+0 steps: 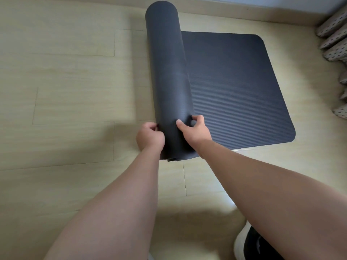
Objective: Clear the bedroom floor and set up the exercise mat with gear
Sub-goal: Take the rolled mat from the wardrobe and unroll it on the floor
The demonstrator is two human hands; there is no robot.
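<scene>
Exercise mat (234,87) lay part unrolled, flat section right of hands; left hand (150,136) and right hand (194,128) gripped its rolled near end; risk: unheld far end could skew.

both hands (150,136) (195,129) grip half-unrolled mat (167,72)

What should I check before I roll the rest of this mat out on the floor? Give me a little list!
1. Both hands on the mat roll: ok. The left hand and right hand grip its near end.
2. Room on the floor left of the roll: ok, only bare wood in view.
3. The flat part of the mat lying smooth: ok.
4. Far end of the roll steadied: not ok. No hand is there, so it might unroll crooked.
5. The spotted fabric off the mat: ok, they are apart.
6. Gear ready nearby: cannot tell, none in view.
</scene>
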